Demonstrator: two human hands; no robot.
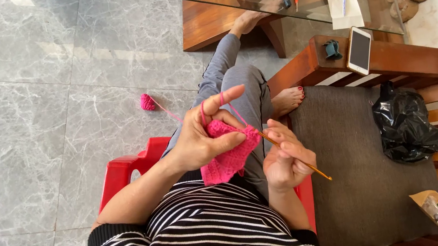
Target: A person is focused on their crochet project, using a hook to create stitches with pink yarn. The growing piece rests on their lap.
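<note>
The pink crochet piece (pixel 228 152) looks light, soft and floppy, a small patch of looped yarn that would sag and fold wherever it is not supported, so it is best pinched flat near the working edge, close to where the hook enters, rather than by a loose corner. That is how it sits now: in front of the person's chest, above the lap, pinched between thumb and fingers of the left hand (pixel 204 136), which are closed on its upper part while the index finger stands up with the pink yarn strand (pixel 163 108) looped over it. The strand probably slides easily over skin and needs that finger to keep it taut; it runs down to a small pink yarn ball (pixel 147 102) lying on the grey marble floor (pixel 31 108). The right hand (pixel 286 159) has its fingers curled narrowly around a thin golden crochet hook (pixel 297 158), stiff and smooth, whose tip meets the right edge of the fabric. The piece is bright magenta, roughly square, with a nubbly stitched texture and a slightly uneven lower edge. Beside the person are a dark seat cushion (pixel 349 168) and a black plastic bag (pixel 405 126), with a phone (pixel 359 50) on the wooden armrest.
</note>
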